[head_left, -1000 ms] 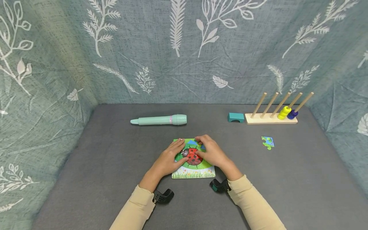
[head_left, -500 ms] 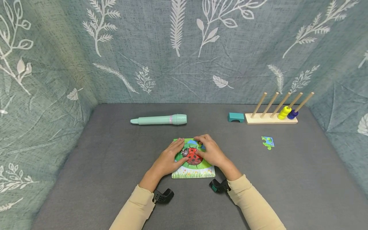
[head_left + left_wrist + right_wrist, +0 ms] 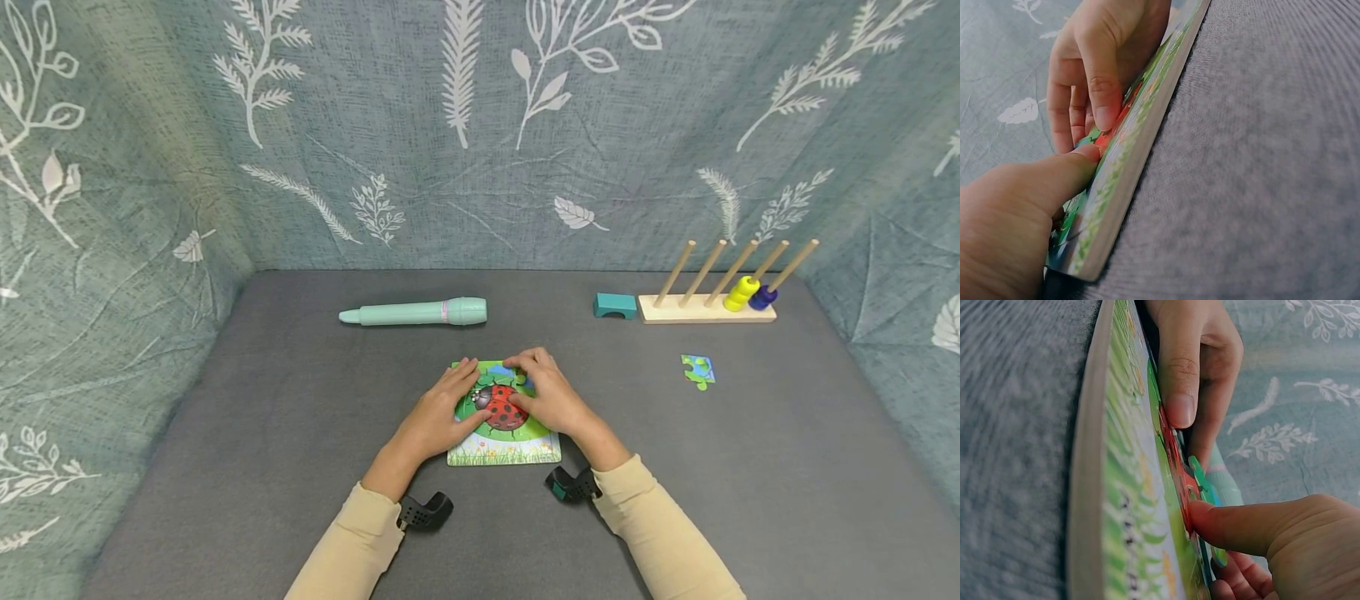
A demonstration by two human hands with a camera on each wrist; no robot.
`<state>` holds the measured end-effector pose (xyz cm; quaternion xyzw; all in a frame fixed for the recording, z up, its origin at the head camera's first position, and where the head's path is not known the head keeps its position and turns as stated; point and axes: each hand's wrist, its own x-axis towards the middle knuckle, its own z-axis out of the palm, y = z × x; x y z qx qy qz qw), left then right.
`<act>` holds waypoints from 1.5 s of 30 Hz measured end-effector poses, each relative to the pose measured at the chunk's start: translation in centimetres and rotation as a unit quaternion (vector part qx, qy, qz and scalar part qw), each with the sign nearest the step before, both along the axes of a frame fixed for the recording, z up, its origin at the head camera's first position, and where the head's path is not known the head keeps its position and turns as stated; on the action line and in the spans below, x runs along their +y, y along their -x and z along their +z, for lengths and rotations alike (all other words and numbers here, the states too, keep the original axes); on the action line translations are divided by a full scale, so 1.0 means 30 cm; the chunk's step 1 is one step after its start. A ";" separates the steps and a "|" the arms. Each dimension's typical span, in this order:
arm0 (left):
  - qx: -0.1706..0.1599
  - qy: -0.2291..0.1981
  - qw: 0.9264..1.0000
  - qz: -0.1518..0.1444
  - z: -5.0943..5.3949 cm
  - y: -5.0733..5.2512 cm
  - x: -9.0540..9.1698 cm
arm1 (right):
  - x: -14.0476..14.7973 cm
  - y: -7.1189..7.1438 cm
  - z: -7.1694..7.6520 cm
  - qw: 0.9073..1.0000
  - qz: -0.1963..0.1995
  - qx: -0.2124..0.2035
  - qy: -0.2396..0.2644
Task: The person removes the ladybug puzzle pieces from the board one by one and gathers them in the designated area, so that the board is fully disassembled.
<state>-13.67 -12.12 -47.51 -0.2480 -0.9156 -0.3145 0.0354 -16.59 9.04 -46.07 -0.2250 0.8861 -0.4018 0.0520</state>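
A ladybug jigsaw puzzle (image 3: 504,450) lies flat on the table in the head view, set in a thick-edged board. My left hand (image 3: 438,412) rests on its left side with fingers extended, the thumb touching the red ladybug. At the upper right of the picture, my right hand (image 3: 558,398) pinches a green and blue puzzle piece (image 3: 1202,481) between thumb and curled fingers. The right wrist view shows that piece tilted up from the board, partly hidden by the fingers. In the left wrist view the right thumb and left thumb are close together over the red part.
A loose puzzle piece (image 3: 699,371) lies on the table to the right. Behind it stand a wooden peg stand (image 3: 675,311) with yellow and dark blue beads and a teal arch block (image 3: 615,306). A mint-green, pen-shaped object (image 3: 412,312) lies at the back left. Patterned cloth hangs behind.
The fingers of my right hand have shifted slightly to the left along the puzzle's top edge. My left hand stays in place on the board.
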 end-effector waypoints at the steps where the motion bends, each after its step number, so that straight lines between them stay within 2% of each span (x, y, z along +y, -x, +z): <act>1: 0.000 0.000 1.000 0.001 0.000 0.000 0.000 | 0.000 0.000 0.000 1.000 -0.002 0.001 0.003; 8: 0.002 -0.001 1.000 -0.002 0.002 -0.002 -0.002 | -0.003 -0.001 -0.010 1.000 -0.015 0.018 0.020; 20: 0.001 0.000 1.000 -0.002 0.004 -0.001 -0.001 | 0.002 0.001 -0.011 0.999 -0.010 0.047 0.016; 28: -0.017 0.008 1.000 0.003 0.003 -0.003 -0.002 | 0.024 0.008 0.003 0.999 -0.020 0.029 0.024; 37: -0.018 0.016 1.000 0.012 0.002 -0.006 -0.007 | 0.060 0.029 0.002 0.999 -0.001 0.014 0.036; 45: -0.037 0.019 0.999 0.011 0.001 -0.015 0.000 | 0.113 0.036 0.015 1.000 0.005 -0.001 0.029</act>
